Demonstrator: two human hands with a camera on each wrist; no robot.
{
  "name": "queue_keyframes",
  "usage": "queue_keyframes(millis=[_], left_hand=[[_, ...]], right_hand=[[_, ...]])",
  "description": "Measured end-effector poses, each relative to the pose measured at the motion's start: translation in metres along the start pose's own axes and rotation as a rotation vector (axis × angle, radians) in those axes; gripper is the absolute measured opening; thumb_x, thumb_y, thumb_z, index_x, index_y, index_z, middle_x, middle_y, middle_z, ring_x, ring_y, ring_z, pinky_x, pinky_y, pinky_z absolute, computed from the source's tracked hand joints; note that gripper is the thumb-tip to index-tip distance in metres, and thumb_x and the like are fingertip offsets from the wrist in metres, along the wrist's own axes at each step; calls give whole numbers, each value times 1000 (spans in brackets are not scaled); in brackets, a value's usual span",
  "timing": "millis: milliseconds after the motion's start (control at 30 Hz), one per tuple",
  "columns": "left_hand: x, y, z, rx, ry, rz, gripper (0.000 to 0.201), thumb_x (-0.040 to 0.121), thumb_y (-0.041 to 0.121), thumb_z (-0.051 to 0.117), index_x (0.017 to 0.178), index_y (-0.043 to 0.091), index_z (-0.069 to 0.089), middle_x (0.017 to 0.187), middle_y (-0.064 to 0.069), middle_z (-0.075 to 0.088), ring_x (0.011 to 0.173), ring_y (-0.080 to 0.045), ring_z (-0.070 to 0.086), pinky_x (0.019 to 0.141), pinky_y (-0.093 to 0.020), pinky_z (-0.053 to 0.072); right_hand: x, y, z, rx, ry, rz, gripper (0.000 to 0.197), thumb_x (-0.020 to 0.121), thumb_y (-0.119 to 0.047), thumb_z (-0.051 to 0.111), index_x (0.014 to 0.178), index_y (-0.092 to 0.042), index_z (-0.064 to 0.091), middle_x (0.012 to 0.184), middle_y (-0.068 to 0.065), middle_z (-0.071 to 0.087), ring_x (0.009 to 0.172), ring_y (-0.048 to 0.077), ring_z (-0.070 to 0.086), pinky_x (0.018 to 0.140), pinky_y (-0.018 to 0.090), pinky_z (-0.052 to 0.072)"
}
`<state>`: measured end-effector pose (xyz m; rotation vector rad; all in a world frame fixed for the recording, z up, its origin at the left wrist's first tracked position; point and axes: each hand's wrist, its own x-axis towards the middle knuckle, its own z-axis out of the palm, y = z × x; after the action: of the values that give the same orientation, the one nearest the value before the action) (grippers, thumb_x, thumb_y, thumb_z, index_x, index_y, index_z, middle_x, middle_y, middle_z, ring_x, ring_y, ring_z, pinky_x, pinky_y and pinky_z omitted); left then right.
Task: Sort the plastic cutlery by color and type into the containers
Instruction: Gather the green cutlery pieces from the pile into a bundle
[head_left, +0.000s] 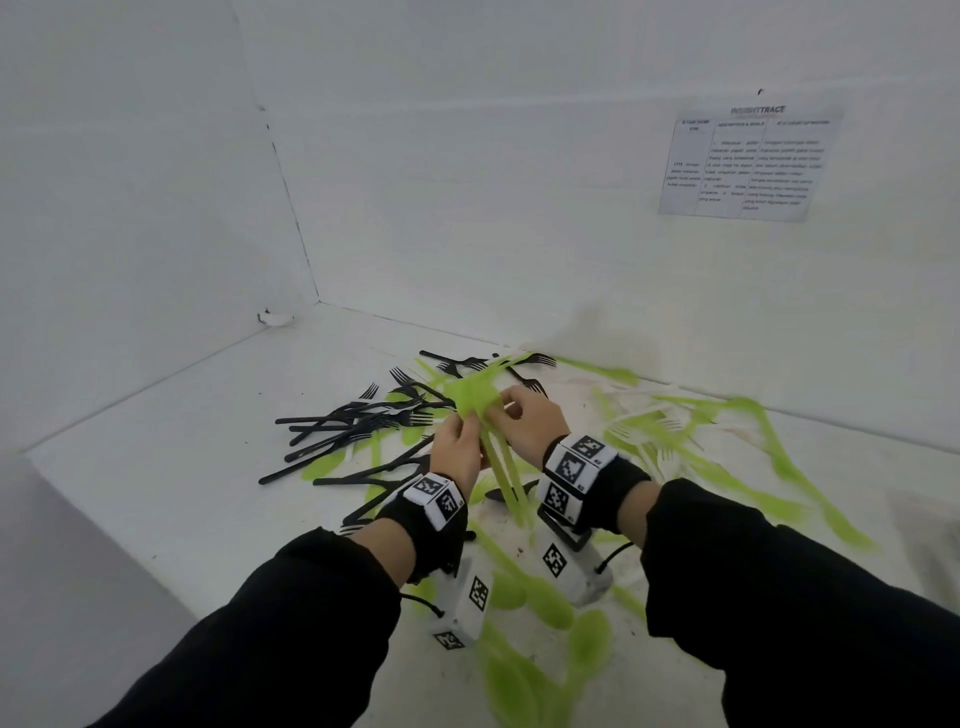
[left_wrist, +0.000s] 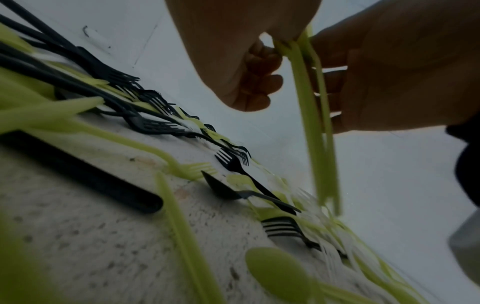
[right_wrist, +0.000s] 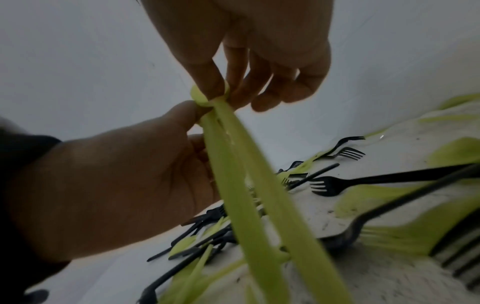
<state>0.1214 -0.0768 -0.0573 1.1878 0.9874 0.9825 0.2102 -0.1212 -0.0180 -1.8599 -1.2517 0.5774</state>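
Observation:
Both hands hold one bundle of green cutlery (head_left: 475, 396) above the white table (head_left: 171, 467). Its heads fan out at the top and its handles (head_left: 503, 480) hang down. My left hand (head_left: 457, 441) grips the bundle from the left. My right hand (head_left: 527, 415) pinches its top from the right. In the left wrist view the green handles (left_wrist: 309, 123) hang between my curled left hand (left_wrist: 246, 61) and my right hand (left_wrist: 389, 72). In the right wrist view my right hand (right_wrist: 259, 51) pinches the green bundle (right_wrist: 241, 185) just above my left hand (right_wrist: 116, 185). No container is in view.
Black forks (head_left: 358, 415) lie heaped to the left of my hands. Loose green cutlery (head_left: 727, 441) and pale forks (head_left: 639, 431) are strewn to the right and near me. White walls close the back and left; a printed sheet (head_left: 748, 163) hangs there.

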Motion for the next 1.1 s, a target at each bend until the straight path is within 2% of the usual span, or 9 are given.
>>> queue_keyframes(millis=[133,300,400,467,567,700,833,967,1100], left_hand=[[3,-11,5,-127,-104,-251,69,91,63,22,135,14,43,113,-17,61,66,-21,60,49,-26,49],[-10,-10,10,-138,-100,-313,77,91,67,12,141,13,36,111,-24,61,63,-26,66,48,-33,54],[-18,-14,11,46,-171,-237,78,91,65,9,135,10,44,100,-22,63,66,-28,63,49,-31,54],[-29,-13,15,198,-216,-166,77,91,63,8,126,12,53,88,-21,64,70,-32,62,56,-33,52],[-40,-15,19,302,-288,-92,78,86,67,11,121,9,51,103,-26,63,85,-37,66,65,-35,52],[-56,-16,28,96,-286,-295,51,96,57,23,100,11,45,72,-5,50,36,-12,50,39,-21,44],[-54,-23,17,109,-194,-293,50,98,52,24,87,12,51,64,-3,38,29,-7,23,38,-10,21],[-38,-16,-5,120,-77,-378,50,97,55,23,81,13,45,56,2,23,34,-9,17,44,-13,16],[-27,-7,-23,69,-63,-471,30,97,32,24,76,16,38,60,1,24,46,-12,18,46,-15,17]], right_hand=[[-8,7,8,29,-37,62,7,90,-24,53,93,-18,54,81,-3,56,82,20,57,69,25,49],[-16,7,6,-2,-10,61,10,90,-22,53,96,-15,55,80,-4,57,80,18,52,58,18,39],[-17,9,2,1,-30,105,29,88,-26,55,113,-11,56,104,6,63,86,21,56,74,29,47],[-16,12,-2,-27,-79,110,25,89,-27,54,107,-11,58,95,6,59,87,23,56,75,33,47],[-15,18,-8,12,-90,114,15,88,-16,51,78,-8,58,69,6,54,70,24,54,60,32,47],[-20,26,-8,17,-27,118,35,92,-14,48,57,-16,42,58,0,43,59,20,45,54,27,37],[-37,32,-6,-163,-130,167,34,99,-32,33,74,-11,44,66,2,44,76,24,49,65,29,40],[-69,43,-10,-621,-455,83,28,93,-34,48,85,-11,61,69,3,54,56,14,46,47,17,37],[-80,58,5,-810,-649,72,37,78,-50,66,94,-19,53,105,7,61,89,21,54,75,27,41]])
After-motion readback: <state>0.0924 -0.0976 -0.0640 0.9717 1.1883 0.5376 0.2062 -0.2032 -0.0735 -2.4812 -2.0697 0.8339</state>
